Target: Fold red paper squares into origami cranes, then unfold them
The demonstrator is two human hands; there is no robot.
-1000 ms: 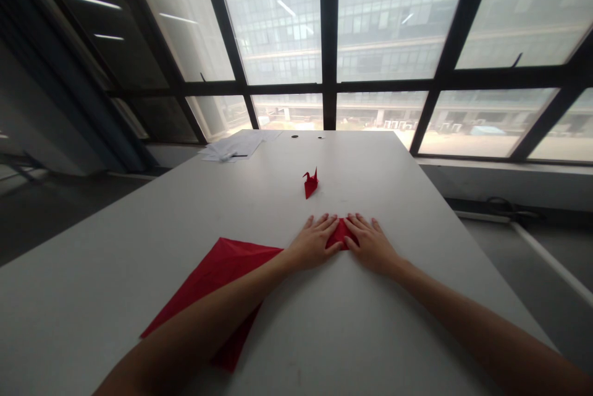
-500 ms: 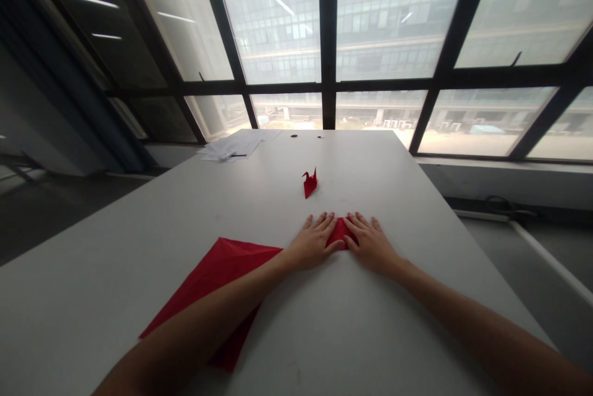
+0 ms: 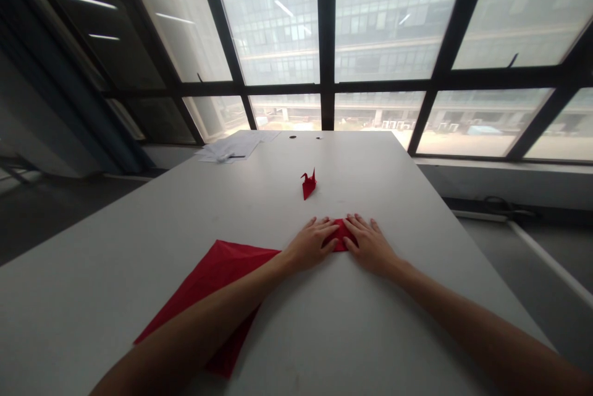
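- The small folded red paper [image 3: 342,234] lies flat on the white table [image 3: 393,198], a little right of the middle, with both hands on it; its left and right parts are hidden beneath them, so its full outline cannot be told.
- The left hand [image 3: 311,245] rests palm down on the paper's left side, fingers stretched out and pinching nothing.
- The right hand [image 3: 370,245] lies in the same way on the right side, fingers spread, likewise not closed on anything; a patch of red shows between the two hands.
- Just beyond the hands, slightly left, a red paper crane [image 3: 309,186] sits on the tabletop, touching neither of them.
- To the near left, a larger red sheet [image 3: 204,275] is spread on the table; the left forearm [image 3: 222,306] crosses above it and hides a broad strip, and its far right corner reaches the wrist.
- The right forearm [image 3: 458,306] stretches over bare tabletop at the near right.
- At the far left edge lie loose white papers [image 3: 234,145] with a thin dark stick-like thing [image 3: 238,156] on them.
- Near the far edge is a dark round spot [image 3: 292,136], too small to make out.
- Past the table stand dark-framed windows [image 3: 327,44], with a blue curtain [image 3: 90,99] at the left and a dark cable [image 3: 504,204] low at the right.
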